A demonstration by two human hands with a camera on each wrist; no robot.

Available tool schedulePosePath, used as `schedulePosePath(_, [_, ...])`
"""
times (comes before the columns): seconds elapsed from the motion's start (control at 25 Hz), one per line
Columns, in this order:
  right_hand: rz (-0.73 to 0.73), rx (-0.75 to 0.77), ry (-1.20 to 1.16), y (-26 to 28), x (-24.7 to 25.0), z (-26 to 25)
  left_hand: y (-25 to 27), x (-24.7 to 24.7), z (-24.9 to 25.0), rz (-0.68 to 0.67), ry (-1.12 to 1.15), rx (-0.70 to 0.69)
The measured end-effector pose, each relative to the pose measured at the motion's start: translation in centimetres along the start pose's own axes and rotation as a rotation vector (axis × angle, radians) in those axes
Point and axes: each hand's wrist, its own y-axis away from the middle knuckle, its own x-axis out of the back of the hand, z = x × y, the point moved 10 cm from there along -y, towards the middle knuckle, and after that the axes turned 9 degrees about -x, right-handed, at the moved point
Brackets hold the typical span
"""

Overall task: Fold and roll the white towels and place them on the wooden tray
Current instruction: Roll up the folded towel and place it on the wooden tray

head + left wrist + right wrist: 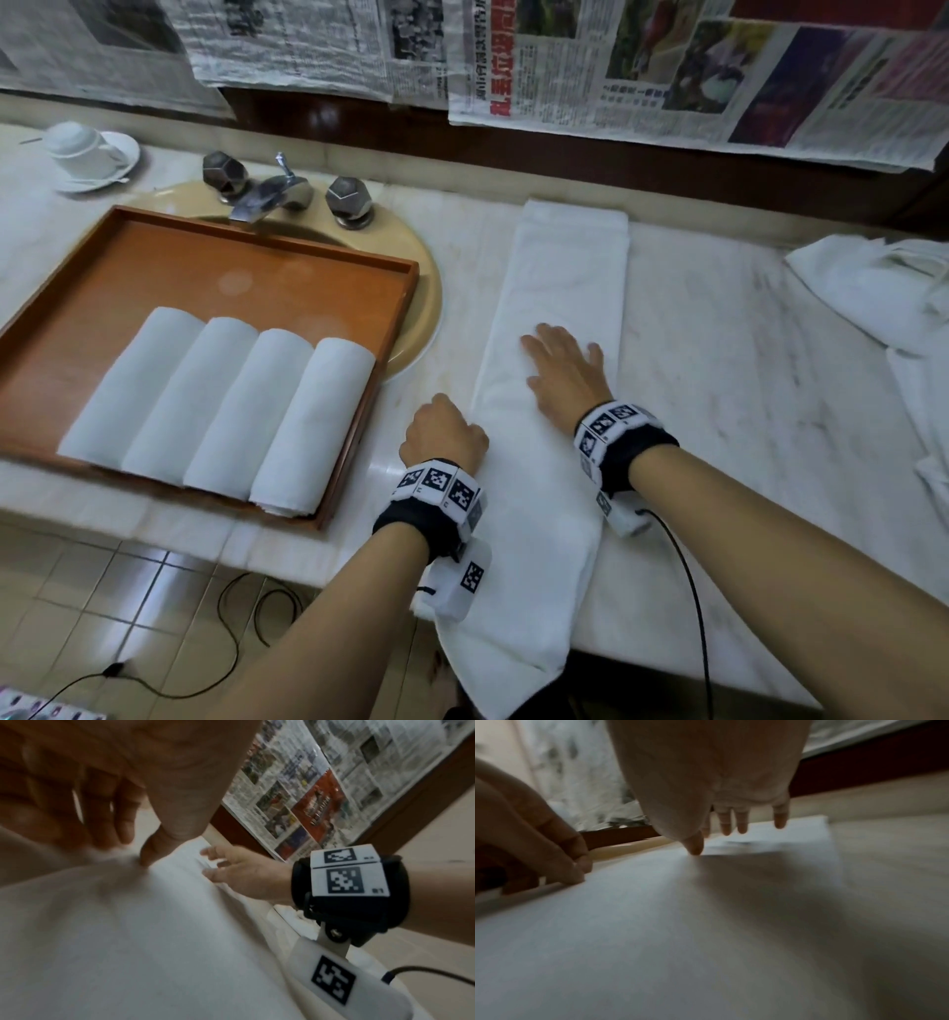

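Observation:
A long folded white towel point(565, 288) lies as a strip on the marble counter, its near end hanging over the front edge. My right hand point(562, 370) lies flat on its middle with fingers spread, and its fingertips point(741, 827) point along the strip. My left hand point(444, 431) is curled at the strip's left edge; its thumb point(154, 850) presses into the cloth point(154, 943) and the fingers pinch the edge. To the left, the wooden tray point(205, 267) holds several rolled white towels point(221, 406) side by side.
The tray rests over a beige sink point(426, 288) below a metal faucet point(272, 192). A cup and saucer point(87, 151) stand at the far left. Loose white towels point(883, 288) are heaped at the right. Newspapers point(667, 67) cover the wall. A black cable point(688, 591) trails from my right wrist.

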Motion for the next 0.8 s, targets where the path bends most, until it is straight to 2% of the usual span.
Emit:
schedulePosePath(0.08, [-0.071, -0.195, -0.061, 0.4, -1.4, 5.0, -0.7, -0.3, 3.8, 0.047, -0.085, -0.192])
schedulePosePath(0.12, [-0.108, -0.232, -0.06, 0.5, -2.1, 6.6, -1.0, -1.3, 6.6, 0.011, -0.088, -0.337])
schedulePosePath(0.2, [-0.162, -0.216, -0.048, 0.7, -3.1, 7.9, -1.1, -5.1, 11.3, -0.19, -0.101, -0.617])
schedulePosePath(0.24, [-0.176, -0.199, -0.049, 0.7, -3.4, 8.2, -1.5, -6.7, 12.0, -0.278, -0.129, -0.679])
schedulePosePath(0.28, [-0.182, -0.19, -0.049, 0.8, -3.5, 8.4, -2.5, -7.6, 11.4, -0.31, -0.15, -0.652])
schedulePosePath(0.32, [-0.182, -0.189, -0.053, 0.7, -3.6, 8.6, -4.1, -7.6, 10.3, -0.287, -0.152, -0.526])
schedulePosePath(0.4, [-0.167, -0.181, -0.052, 0.7, -3.4, 9.0, -6.5, -5.5, 7.2, -0.165, -0.07, -0.112])
schedulePosePath(0.44, [-0.148, -0.17, -0.052, 0.6, -3.2, 9.1, -7.0, -4.8, 7.7, -0.141, -0.028, -0.043])
schedulePosePath(0.48, [-0.13, -0.158, -0.052, 0.5, -2.9, 9.2, -7.5, -4.8, 10.1, -0.141, 0.005, -0.134])
schedulePosePath(0.56, [-0.109, -0.15, -0.067, 0.2, -2.3, 9.5, -7.5, -6.6, 16.0, -0.24, -0.035, -0.514])
schedulePosePath(0.6, [-0.115, -0.156, -0.068, -0.1, -2.1, 9.7, -8.1, -7.3, 16.9, -0.296, -0.036, -0.601])
schedulePosePath(0.64, [-0.136, -0.165, -0.06, -0.2, -2.0, 9.9, -9.5, -7.2, 16.3, -0.303, -0.041, -0.562])
schedulePosePath(0.72, [-0.165, -0.176, -0.054, -0.6, -1.8, 10.1, -13.3, -4.9, 11.7, -0.142, 0.025, -0.17])
schedulePosePath(0.76, [-0.167, -0.18, -0.064, -0.6, -1.7, 10.0, -13.9, -3.5, 10.2, -0.104, 0.039, -0.019])
schedulePosePath(0.8, [-0.165, -0.186, -0.079, -0.7, -1.6, 10.0, -14.0, -2.6, 10.9, -0.085, -0.005, -0.05])
